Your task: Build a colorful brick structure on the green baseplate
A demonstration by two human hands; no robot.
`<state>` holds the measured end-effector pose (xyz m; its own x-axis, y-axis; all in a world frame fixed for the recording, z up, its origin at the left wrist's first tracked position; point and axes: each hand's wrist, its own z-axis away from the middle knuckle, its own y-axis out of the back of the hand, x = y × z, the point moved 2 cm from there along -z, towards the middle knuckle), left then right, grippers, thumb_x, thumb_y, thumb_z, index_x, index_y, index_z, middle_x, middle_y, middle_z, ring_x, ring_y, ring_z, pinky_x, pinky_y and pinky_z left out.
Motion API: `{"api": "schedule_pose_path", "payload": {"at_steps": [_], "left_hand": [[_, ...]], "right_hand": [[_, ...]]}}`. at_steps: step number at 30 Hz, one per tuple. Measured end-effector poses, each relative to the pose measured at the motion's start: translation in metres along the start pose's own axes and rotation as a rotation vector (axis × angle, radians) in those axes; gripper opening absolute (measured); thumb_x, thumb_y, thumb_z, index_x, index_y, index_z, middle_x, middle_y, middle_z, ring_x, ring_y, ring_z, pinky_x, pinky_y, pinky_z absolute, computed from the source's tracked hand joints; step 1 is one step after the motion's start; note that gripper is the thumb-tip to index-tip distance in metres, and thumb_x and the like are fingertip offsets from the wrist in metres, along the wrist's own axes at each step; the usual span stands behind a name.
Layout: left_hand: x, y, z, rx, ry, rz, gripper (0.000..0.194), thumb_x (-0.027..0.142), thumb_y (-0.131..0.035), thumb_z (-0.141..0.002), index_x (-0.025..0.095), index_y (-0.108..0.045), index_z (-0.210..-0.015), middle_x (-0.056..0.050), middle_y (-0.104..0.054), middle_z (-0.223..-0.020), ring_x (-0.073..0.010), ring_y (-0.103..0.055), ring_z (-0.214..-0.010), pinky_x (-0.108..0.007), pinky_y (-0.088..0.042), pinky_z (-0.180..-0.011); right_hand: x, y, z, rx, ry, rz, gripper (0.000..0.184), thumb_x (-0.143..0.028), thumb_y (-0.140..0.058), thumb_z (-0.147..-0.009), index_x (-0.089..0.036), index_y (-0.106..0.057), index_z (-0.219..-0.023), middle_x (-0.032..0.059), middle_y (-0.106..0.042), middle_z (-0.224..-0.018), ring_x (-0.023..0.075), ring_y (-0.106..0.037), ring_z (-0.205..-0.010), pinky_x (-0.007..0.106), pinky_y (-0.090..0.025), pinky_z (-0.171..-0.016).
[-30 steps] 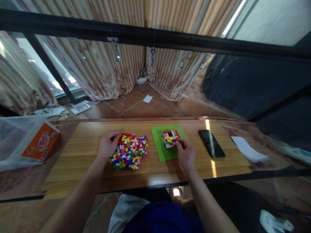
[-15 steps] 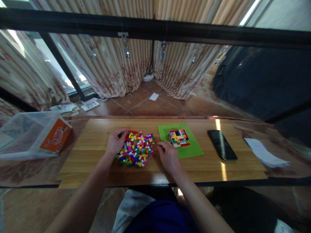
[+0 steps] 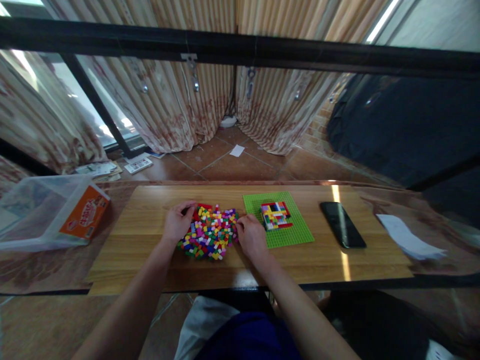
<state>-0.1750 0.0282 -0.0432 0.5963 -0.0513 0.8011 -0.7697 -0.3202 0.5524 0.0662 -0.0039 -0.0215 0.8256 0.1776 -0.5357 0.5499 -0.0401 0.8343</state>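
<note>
The brick pile [image 3: 210, 232] lies between the left hand [image 3: 180, 221] and the right hand [image 3: 251, 236], both part-curled; whether either grips anything cannot be told. Right of the right hand, a brick build [image 3: 274, 217] sits on a green baseplate [image 3: 298, 231].

The person wears a deep-blue top [image 3: 247, 340] and pale grey legwear [image 3: 204, 322].

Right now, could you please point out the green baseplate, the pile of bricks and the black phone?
Green baseplate [image 3: 299, 230], head view: bare part near its right edge.
Pile of bricks [image 3: 212, 232], head view: around its middle.
Black phone [image 3: 342, 224], head view: middle of its upper face.
</note>
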Motion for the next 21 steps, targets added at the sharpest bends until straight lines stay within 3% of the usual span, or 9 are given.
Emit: {"api": "schedule_pose_path", "payload": {"at_steps": [12,17,21], "left_hand": [[0.000,0.000,0.000,-0.001,0.006,-0.015,0.030,0.036,-0.052,-0.082,0.019,-0.071,-0.098,-0.005,-0.073,-0.102,-0.0199,-0.067,-0.095,-0.033,-0.051,-0.093],[0.002,0.001,0.000,-0.004,0.014,-0.006,0.030,0.036,-0.053,-0.082,0.018,-0.071,-0.098,-0.006,-0.073,-0.102,-0.0204,-0.067,-0.094,-0.034,-0.051,-0.093],[0.003,0.001,0.000,0.001,0.010,0.004,0.030,0.037,-0.053,-0.082,0.018,-0.071,-0.096,-0.006,-0.073,-0.102,-0.0206,-0.067,-0.093,-0.034,-0.051,-0.093]], "right_hand": [[0.008,-0.001,0.000,0.057,0.019,-0.117,0.018,-0.017,-0.050,-0.088,-0.019,-0.068,-0.091,0.0059,-0.064,-0.091,0.0182,-0.059,-0.086,0.028,-0.044,-0.080],[0.007,-0.001,-0.008,0.033,0.043,-0.067,0.027,-0.015,-0.047,-0.088,-0.022,-0.067,-0.105,0.0071,-0.065,-0.096,0.0194,-0.059,-0.088,0.029,-0.044,-0.082],[0.006,0.000,-0.013,-0.009,0.048,0.002,0.026,-0.016,-0.049,-0.087,-0.025,-0.067,-0.103,0.0065,-0.063,-0.098,0.0187,-0.059,-0.086,0.027,-0.043,-0.078]]}}
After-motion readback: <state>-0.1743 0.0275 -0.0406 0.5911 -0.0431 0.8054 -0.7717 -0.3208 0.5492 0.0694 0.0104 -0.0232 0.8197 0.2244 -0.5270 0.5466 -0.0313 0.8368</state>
